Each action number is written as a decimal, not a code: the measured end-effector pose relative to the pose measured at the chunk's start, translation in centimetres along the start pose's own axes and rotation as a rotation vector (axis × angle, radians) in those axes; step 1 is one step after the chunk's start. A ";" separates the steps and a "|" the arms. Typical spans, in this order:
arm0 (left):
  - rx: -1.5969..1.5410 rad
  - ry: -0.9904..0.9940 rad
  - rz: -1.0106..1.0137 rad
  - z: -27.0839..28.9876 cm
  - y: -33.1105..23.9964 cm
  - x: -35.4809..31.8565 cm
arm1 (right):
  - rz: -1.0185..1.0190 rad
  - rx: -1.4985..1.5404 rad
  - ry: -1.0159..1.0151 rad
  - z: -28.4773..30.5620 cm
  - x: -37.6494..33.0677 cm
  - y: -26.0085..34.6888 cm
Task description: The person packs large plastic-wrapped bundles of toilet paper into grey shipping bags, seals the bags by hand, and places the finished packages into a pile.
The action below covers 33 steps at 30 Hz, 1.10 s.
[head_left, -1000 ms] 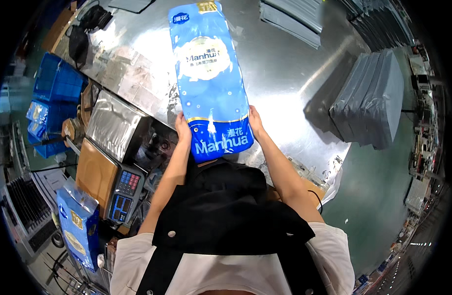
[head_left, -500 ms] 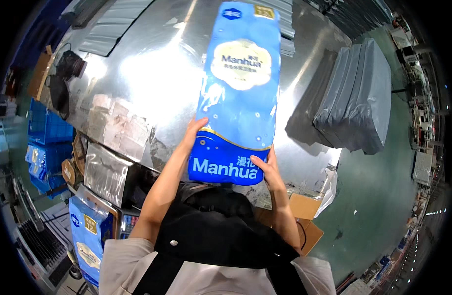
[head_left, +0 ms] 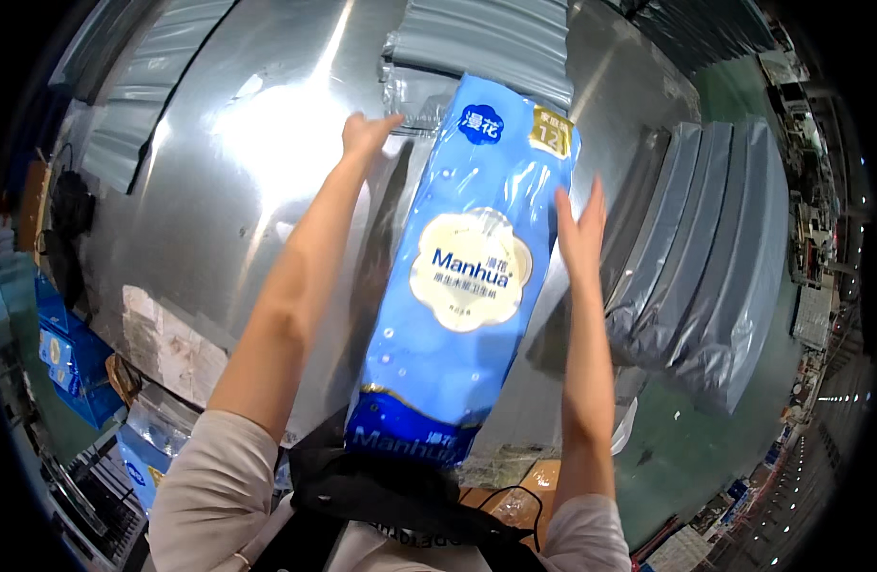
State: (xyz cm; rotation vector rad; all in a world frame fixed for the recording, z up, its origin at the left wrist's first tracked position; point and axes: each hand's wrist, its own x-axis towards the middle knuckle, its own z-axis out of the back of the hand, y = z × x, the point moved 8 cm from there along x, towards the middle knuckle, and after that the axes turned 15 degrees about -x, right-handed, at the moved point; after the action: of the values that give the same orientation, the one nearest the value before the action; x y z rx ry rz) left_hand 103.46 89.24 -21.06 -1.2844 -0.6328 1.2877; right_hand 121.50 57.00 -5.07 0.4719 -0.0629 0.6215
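Note:
A long, light-blue pack of toilet paper (head_left: 429,357) with a cream flower-shaped label lies on the metal table, its near end against my body. My right hand (head_left: 581,238) is beside the pack's right edge, fingers apart, holding nothing. Past the pack's upper left, my left hand (head_left: 368,138) is stretched out, its fingers at the near edge of a pile of grey mailing bags (head_left: 486,38). That hand appears open; whether its fingertip touches the bag edge I cannot tell.
Filled grey bags (head_left: 710,257) stand in a row at the table's right edge. More flat grey bags (head_left: 162,86) lie at the far left. Blue crates (head_left: 85,386) with similar packs are at lower left, and a cardboard box (head_left: 529,496) is below the table's front edge.
Both hands have let go of the pack and moved forward, the left toward the grey bags. The pack now rests on the table, tilted, closer to my body. The view has shifted.

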 end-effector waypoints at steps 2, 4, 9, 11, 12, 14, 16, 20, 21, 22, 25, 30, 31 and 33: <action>-0.161 0.122 0.219 -3.9 -1.5 2.9 | 0.278 -0.085 -0.160 -1.3 6.2 4.0; 0.106 0.202 0.139 -5.5 -5.6 1.2 | 0.481 -0.243 -0.237 -3.8 10.3 6.3; 0.478 0.297 -0.022 -6.4 -4.0 1.6 | 0.349 -0.354 0.100 -9.2 11.1 7.5; 0.487 0.364 -0.079 -5.5 -2.5 -0.5 | 0.232 -0.315 0.196 -8.7 9.4 6.2; 0.477 0.365 -0.061 -4.6 -1.2 -1.6 | 0.262 -0.330 0.158 -7.7 7.6 6.1; 0.457 0.371 -0.028 -2.3 1.1 -3.5 | 0.237 -0.332 0.069 -4.5 5.6 5.3; 0.334 0.449 0.026 0.3 2.3 -5.2 | 0.242 -0.342 0.023 -1.0 4.1 5.5; 0.298 0.623 0.100 3.2 5.2 -6.5 | 0.360 -0.309 -0.129 5.5 1.3 10.3; 0.345 0.665 0.144 3.2 5.3 -7.0 | 0.406 -0.263 -0.193 5.9 0.5 10.9; 0.397 0.655 0.176 3.5 5.4 -7.4 | 0.398 -0.277 -0.180 4.2 -0.2 10.3; 0.576 0.707 0.150 2.6 2.9 -8.4 | 0.336 -0.372 -0.061 -4.1 -2.8 5.4; 0.787 0.475 -1.120 1.6 -4.4 -14.9 | 0.339 -0.269 -0.050 -4.3 -7.1 7.6; 0.843 0.728 -1.048 -0.4 -2.1 -15.6 | 0.326 -0.272 -0.032 -4.3 -8.0 7.5; 1.026 0.734 -1.001 -2.9 -1.7 -16.1 | 0.309 -0.288 -0.010 -3.5 -9.2 7.7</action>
State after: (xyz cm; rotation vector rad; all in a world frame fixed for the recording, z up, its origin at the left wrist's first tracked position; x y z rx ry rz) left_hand 102.56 73.75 -15.52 -0.3549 0.0154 0.1380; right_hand 109.28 58.97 -6.92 0.1863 -0.2349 0.8980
